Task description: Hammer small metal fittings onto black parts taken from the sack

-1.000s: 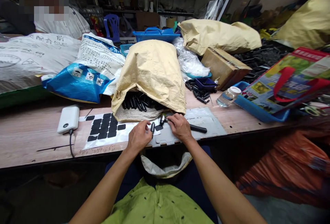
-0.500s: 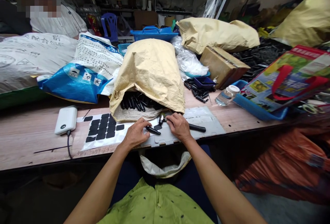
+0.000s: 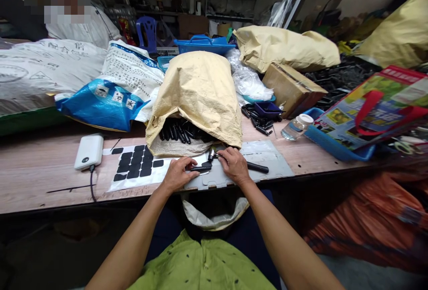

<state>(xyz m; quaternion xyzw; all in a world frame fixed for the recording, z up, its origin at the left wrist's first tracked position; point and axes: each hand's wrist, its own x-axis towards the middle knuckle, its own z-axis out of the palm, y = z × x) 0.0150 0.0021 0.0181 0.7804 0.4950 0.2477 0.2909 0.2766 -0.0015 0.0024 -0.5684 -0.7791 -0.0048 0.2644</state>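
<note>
Our left hand pinches a black rod flat on the grey sheet; our right hand grips a small hammer beside it.

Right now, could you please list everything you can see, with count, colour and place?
rod: one, black, lying flat under the left fingers
hammer: one, black handle and metal head, in the right hand
plate: one, grey, under both hands
pad sheet: one, white with black pads, left of the hands
sack: one, tan, open, black rods inside, behind the hands
power bank: one, white, far left
bottle: one, clear, right
box: one, brown, behind right
table: one, wooden
left hand: on the rod
right hand: around the hammer
</note>
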